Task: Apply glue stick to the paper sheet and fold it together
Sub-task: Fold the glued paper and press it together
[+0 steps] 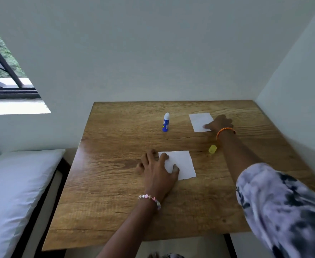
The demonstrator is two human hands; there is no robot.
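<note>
Under right hand (220,123), far paper sheet (199,121) corner hidden; hand blurred.

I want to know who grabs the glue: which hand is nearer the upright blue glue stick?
The right hand, resting on the far paper just right of the glue stick. The left hand lies on the near paper, farther from it.

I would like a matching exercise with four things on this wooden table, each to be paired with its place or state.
Things:
1. blue glue stick
2. small yellow cap
3. near white paper sheet
4. far white paper sheet

Places or states:
A. under the right hand
B. standing upright
C. under the left hand
D. lying beside the right forearm

Pairs: 1-B, 2-D, 3-C, 4-A
</note>
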